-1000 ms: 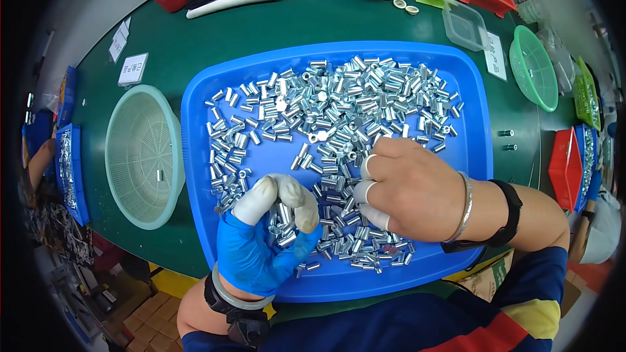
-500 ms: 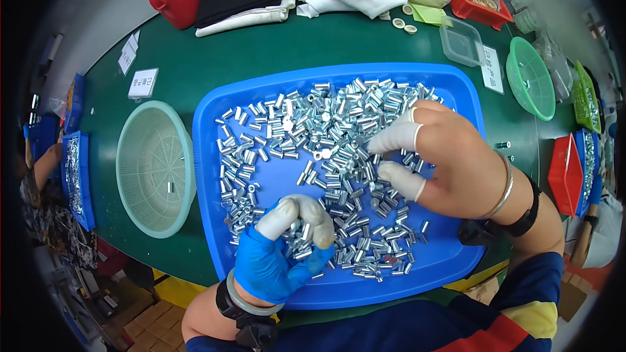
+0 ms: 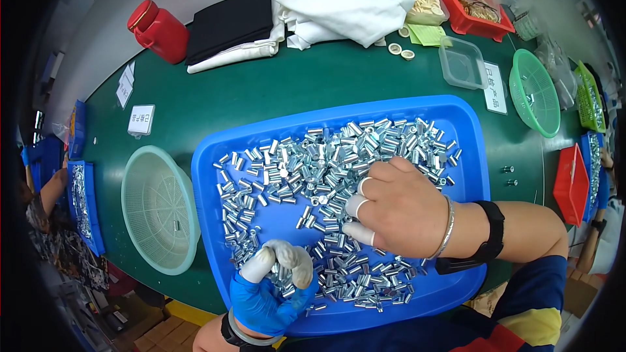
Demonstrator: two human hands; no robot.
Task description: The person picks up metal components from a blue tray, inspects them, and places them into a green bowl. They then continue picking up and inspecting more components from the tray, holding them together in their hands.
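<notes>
From where I stand, taking the big blue tray as the clock, with twelve away from the person, small silvery metal sleeves lie strewn over its floor, heaped thickest from eleven round to two, with another loose spread toward five and six. The left hand, in a blue glove with whitish covers on thumb and fingers, sits between seven and eight. It is curled into a cup, thumb close to the bent fingers, holding a clutch of sleeves. The right hand reaches in from three o'clock, knuckles up, white finger cots pointing down among the sleeves near the tray's middle; its back hides the fingertips, so I can't tell whether they are pinching one.

On the green bench, a pale green colander stands at nine, just beside the tray, a single sleeve inside. Two loose pieces lie just short of three, and a brighter green basket stands at two. White cloth is bunched at twelve; a red jug stands between ten and eleven.
</notes>
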